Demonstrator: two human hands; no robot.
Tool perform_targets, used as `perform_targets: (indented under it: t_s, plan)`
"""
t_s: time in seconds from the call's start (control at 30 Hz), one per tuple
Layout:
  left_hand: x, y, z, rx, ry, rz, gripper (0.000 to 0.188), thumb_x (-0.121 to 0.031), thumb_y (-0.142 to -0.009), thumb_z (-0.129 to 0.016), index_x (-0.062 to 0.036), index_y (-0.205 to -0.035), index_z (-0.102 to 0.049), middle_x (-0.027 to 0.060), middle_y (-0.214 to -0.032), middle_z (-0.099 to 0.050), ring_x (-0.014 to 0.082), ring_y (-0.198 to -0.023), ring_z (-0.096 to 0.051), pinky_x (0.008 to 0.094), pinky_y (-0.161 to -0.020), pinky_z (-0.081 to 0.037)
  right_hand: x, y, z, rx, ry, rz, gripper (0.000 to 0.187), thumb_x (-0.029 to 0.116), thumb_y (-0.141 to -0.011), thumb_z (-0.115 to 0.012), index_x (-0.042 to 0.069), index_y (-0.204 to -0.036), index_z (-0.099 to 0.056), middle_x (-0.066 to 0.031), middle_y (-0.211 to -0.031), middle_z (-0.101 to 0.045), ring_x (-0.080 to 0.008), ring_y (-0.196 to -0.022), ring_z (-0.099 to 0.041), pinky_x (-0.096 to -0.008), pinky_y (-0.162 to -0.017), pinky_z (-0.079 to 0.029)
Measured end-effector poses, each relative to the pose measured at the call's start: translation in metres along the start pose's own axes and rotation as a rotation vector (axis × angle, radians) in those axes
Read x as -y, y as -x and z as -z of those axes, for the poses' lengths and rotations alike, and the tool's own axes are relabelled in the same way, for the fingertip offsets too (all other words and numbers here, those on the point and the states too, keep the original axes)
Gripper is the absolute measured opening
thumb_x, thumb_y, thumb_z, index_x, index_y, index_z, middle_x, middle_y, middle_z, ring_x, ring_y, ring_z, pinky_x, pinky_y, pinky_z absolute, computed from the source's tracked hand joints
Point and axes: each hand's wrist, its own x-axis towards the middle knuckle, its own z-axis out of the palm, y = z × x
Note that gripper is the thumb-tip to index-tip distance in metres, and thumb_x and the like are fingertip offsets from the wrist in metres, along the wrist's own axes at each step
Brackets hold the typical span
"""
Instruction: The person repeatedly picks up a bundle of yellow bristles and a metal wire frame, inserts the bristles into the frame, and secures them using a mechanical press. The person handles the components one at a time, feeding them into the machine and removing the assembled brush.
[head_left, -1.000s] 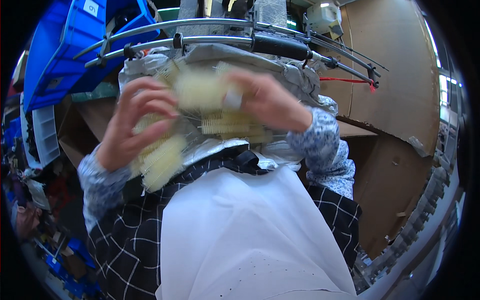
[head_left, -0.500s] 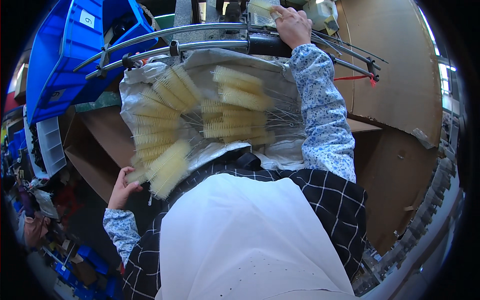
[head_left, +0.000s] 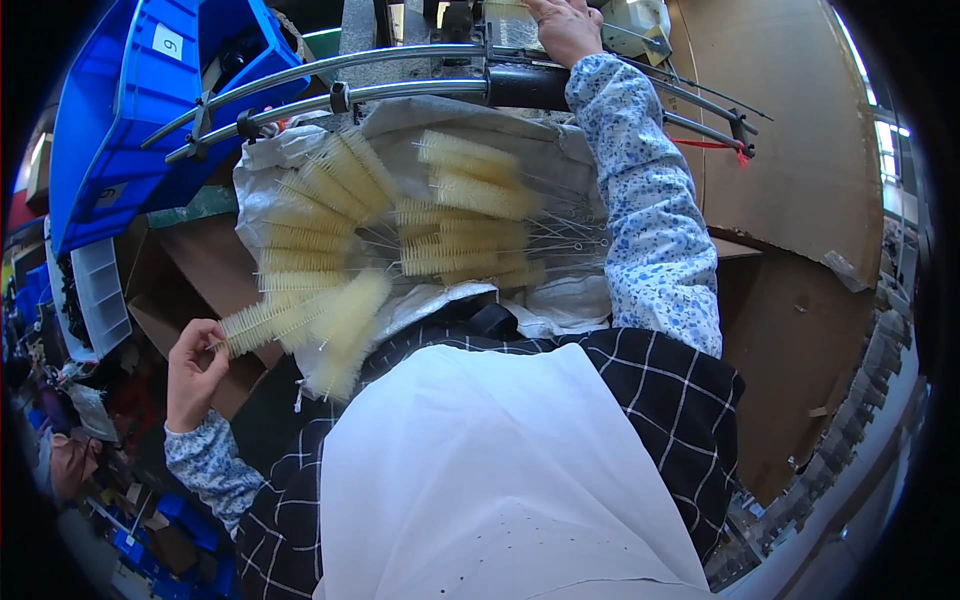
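My left hand [head_left: 193,372] pinches the wire tip of a cream bristled tube brush [head_left: 255,327] at the pile's lower left, its body angled across the neighbouring brushes. More such brushes lie in a left fan [head_left: 325,210] and a right stack [head_left: 465,240], their thin wire stems [head_left: 570,235] pointing right. They rest on a whitish cloth sheet [head_left: 420,115] over my lap. At the top, beyond the metal rails, my right hand [head_left: 568,30] is closed at the edge of the picture. Pale bristles of another brush show beside its fingertips, mostly cut off.
Two curved metal rails [head_left: 400,90] cross in front of me, with a red ribbon [head_left: 740,156] at their right end. A blue bin [head_left: 125,130] stands at upper left. Large cardboard sheets [head_left: 785,130] rise on the right, and an open cardboard box [head_left: 185,290] sits at left.
My left hand has shifted left and slightly up, drawing one brush's tip out from the pile. My right hand has moved up and a little left, partly out of the picture.
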Motion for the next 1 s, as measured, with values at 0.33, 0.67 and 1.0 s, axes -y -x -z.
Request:
perform_targets:
  t_s: [0.33, 0.67, 1.0]
  plan:
    - [-0.007, -0.032, -0.003, -0.231, 0.668, -0.070, 0.019, -0.014, -0.073, -0.057, -0.0066, -0.084, -0.044, -0.0046, -0.074, -0.040, 0.0018, -0.065, -0.038, 0.0142, -0.055, -0.030, -0.036, 0.046, 0.012, -0.115, -0.016, -0.292, 0.037, 0.033, -0.078, -0.054, 0.016, -0.110, -0.054, -0.0043, -0.100, -0.058, -0.0243, -0.096, -0.050, -0.0391, -0.083, -0.037]
    - [-0.054, -0.023, 0.012, -0.220, 0.063, -0.443, 0.021, -0.015, -0.066, -0.055, -0.0071, -0.080, -0.041, 0.0024, -0.077, -0.038, 0.0101, -0.068, -0.038, 0.0222, -0.060, -0.030, -0.003, 0.033, 0.003, -0.195, -0.222, -0.270, 0.031, 0.020, -0.075, -0.052, 0.011, -0.104, -0.057, -0.0085, -0.102, -0.057, -0.0258, -0.094, -0.054, -0.0397, -0.080, -0.040]
    - [-0.060, -0.026, 0.024, -0.233, 0.377, -0.551, 0.029, -0.022, -0.066, -0.056, -0.0079, -0.078, -0.034, 0.0029, -0.072, -0.032, 0.0113, -0.064, -0.037, 0.0227, -0.057, -0.030, 0.087, 0.007, 0.008, -0.058, -0.229, -0.324, 0.028, 0.017, -0.074, -0.049, 0.010, -0.101, -0.056, -0.0079, -0.098, -0.057, -0.0255, -0.094, -0.051, -0.0427, -0.078, -0.039]
